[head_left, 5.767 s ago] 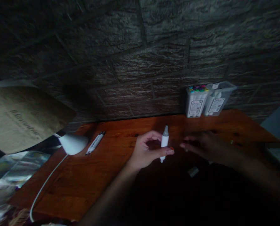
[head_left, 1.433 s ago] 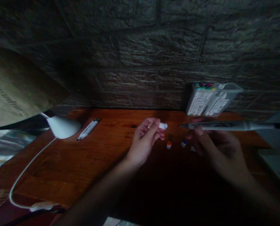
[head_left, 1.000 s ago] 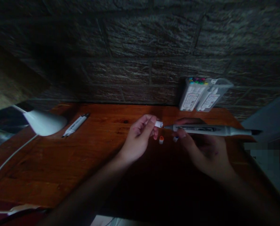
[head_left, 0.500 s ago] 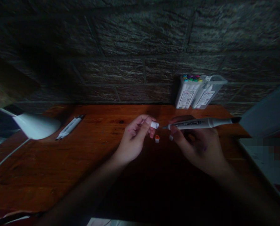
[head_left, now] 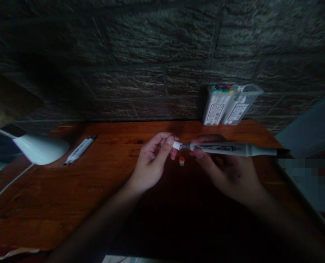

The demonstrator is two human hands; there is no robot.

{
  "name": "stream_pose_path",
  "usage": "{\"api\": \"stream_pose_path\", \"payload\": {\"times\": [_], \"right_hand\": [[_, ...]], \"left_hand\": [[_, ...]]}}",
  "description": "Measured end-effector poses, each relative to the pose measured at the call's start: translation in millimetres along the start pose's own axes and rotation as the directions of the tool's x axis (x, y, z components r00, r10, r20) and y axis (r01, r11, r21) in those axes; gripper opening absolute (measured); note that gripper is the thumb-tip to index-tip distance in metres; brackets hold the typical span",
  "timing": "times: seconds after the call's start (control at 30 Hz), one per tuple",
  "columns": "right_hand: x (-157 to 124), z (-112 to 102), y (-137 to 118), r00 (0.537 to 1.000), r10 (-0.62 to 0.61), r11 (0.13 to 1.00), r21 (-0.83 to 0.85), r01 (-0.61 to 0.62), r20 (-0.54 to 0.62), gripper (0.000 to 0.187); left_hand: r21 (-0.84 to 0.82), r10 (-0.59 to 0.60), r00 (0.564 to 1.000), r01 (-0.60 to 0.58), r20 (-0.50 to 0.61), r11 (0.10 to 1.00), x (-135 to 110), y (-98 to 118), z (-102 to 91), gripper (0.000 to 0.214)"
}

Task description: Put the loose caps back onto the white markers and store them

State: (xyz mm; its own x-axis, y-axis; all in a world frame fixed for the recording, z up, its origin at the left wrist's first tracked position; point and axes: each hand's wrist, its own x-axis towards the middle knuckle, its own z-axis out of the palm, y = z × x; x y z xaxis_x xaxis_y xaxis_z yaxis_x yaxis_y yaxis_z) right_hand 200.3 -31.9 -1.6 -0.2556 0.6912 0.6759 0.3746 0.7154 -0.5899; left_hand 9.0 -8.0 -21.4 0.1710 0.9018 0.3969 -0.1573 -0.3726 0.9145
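Between thumb and fingers, my left hand (head_left: 153, 160) pinches a small white marker cap (head_left: 177, 145), its open end facing right. My right hand (head_left: 228, 170) grips a white marker (head_left: 219, 148) lying almost level, with its dark end at the far right. The marker's bare tip points left and reaches the mouth of the cap; whether it has entered, I cannot tell. On the table just below the cap stands a small cap with an orange top (head_left: 181, 161).
Two clear cases, one packed with colour-topped markers (head_left: 215, 106) and one less full (head_left: 239, 106), stand against the brick wall at back right. White markers (head_left: 80, 150) lie on the wooden table (head_left: 104, 175) at left, beside a white lamp (head_left: 40, 148) with a cord.
My right hand has brought the marker a little left, so its tip now meets the cap's opening. My left hand has shifted slightly left with the cap.
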Motion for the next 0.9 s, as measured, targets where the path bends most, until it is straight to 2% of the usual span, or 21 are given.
{"api": "stream_pose_path", "payload": {"times": [0.2, 0.63, 0.9], "right_hand": [[1.7, -3.8, -1.8, 1.000, 0.012, 0.997, -0.070, -0.012, 0.008, 0.019], [2.5, -5.2, -0.2, 0.999, 0.009, 1.000, -0.013, -0.009, 0.050, 0.020], [-3.2, -1.9, 5.4, 0.991, 0.116, 0.989, 0.079, -0.122, 0.074, 0.026]], "left_hand": [[0.051, 0.011, 1.000, -0.012, 0.014, 0.999, -0.8, 1.0, 2.1, 0.016], [0.013, -0.021, 1.000, 0.021, -0.009, 1.000, 1.1, -4.8, -2.8, 0.018], [0.024, -0.053, 0.999, 0.053, -0.013, 0.998, 2.6, -2.8, -3.5, 0.018]]}}
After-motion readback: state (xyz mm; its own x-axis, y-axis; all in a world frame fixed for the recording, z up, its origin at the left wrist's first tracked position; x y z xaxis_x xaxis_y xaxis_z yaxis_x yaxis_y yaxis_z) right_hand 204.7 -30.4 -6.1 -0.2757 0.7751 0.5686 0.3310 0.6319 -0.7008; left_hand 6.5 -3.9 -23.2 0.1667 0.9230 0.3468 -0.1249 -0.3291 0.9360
